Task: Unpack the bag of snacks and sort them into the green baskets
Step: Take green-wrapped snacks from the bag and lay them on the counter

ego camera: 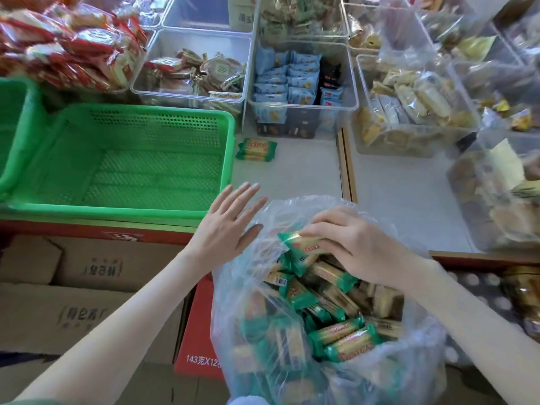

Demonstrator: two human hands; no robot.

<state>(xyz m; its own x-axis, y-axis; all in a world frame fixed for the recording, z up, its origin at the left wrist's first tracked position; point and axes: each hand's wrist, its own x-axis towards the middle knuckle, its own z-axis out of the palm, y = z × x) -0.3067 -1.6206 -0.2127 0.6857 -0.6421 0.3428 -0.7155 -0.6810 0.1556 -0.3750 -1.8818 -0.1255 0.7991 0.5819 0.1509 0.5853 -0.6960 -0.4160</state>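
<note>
Head view. The right hand is curled over the mouth of a clear, crumpled plastic bag and pinches one oblong, green-ended foil snack packet lifted from the heap of like packets inside. The packet's long axis runs roughly from side to side, and its free crimped end points towards the left hand. That hand is held flat, palm down, with fingers straight and spread, at the bag's left lip. Whether it touches the film cannot be told.

The empty green perforated plastic basket lies forward and to the left of both hands, with the left hand between it and the held packet. A leftward, forward carry is therefore judged to be required. One matching stray packet lies on the grey bench, ahead of the hands, just beside the basket's right wall.
</note>
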